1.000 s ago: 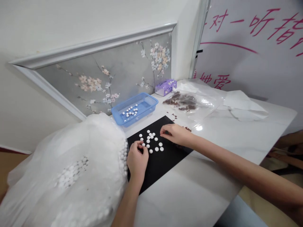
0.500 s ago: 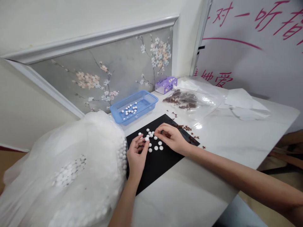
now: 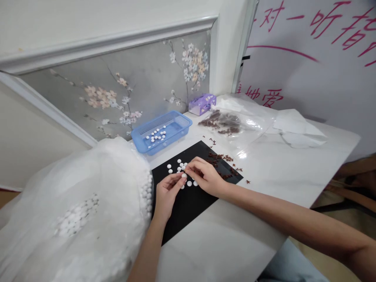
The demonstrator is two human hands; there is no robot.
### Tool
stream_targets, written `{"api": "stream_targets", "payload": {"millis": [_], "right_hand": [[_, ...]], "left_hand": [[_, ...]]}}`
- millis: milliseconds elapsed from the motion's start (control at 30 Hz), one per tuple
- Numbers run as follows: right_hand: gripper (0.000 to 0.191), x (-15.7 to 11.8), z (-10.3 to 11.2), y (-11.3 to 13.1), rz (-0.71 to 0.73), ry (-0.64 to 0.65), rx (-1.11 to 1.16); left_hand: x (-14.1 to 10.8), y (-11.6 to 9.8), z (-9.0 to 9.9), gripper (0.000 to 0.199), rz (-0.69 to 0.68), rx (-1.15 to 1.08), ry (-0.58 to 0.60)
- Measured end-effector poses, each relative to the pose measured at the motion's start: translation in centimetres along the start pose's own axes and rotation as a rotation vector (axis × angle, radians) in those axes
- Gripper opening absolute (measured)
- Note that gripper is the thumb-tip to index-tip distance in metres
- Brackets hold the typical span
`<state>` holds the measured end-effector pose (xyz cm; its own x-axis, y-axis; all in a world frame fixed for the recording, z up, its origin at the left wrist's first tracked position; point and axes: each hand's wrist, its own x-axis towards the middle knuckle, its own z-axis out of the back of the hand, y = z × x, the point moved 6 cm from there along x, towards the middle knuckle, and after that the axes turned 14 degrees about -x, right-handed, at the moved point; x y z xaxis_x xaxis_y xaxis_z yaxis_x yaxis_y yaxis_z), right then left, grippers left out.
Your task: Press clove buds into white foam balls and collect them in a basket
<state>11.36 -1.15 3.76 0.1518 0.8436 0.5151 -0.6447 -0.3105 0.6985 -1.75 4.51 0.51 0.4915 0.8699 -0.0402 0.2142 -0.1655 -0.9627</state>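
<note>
Between the thumb and fingers of my left hand [image 3: 168, 192] is a white ball [image 3: 184, 176], held above a black mat [image 3: 188, 211]. My right hand [image 3: 205, 176] is pinched right beside that ball, on a small reddish-brown piece whose shape is mostly hidden by the fingertips. Several loose white balls [image 3: 169, 166] lie on the mat around and behind both hands. Small brown star-shaped pieces [image 3: 219, 157] are scattered on the mat's right part and the table next to it.
A blue basket [image 3: 176, 135] with several white balls stands behind the mat. A large bag of white balls [image 3: 117, 203] fills the left. Behind at the right are a purple tissue pack [image 3: 202, 104] and a clear bag of brown pieces [image 3: 229, 121].
My right hand has come in to meet my left, so the fingertips are now together at the held ball. The whole view has shifted slightly.
</note>
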Motion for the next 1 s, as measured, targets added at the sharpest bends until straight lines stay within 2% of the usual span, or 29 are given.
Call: {"api": "stream_targets", "payload": {"millis": [167, 533, 600, 733, 1000], "right_hand": [[0.009, -0.03, -0.3, -0.04, 0.023, 0.013, -0.022], [0.006, -0.45, -0.42, 0.13, 0.001, -0.08, 0.015], [0.005, -0.56, -0.51, 0.17, 0.002, -0.073, 0.017], [0.015, -0.66, -0.88, 0.13, 0.022, -0.044, 0.036], [0.016, -0.59, -0.86, -0.12, 0.079, 0.006, -0.027]], "left_hand": [[0.1, 0.14, 0.01, 0.018, 0.007, -0.02, 0.003], [0.22, 0.27, 0.23, 0.018, 0.014, -0.058, -0.024], [0.27, 0.4, 0.43, 0.018, 0.013, -0.074, -0.032], [0.38, 0.61, 0.71, 0.02, 0.007, -0.094, -0.037], [0.29, 0.52, 0.67, 0.017, 0.006, -0.129, -0.033]]}}
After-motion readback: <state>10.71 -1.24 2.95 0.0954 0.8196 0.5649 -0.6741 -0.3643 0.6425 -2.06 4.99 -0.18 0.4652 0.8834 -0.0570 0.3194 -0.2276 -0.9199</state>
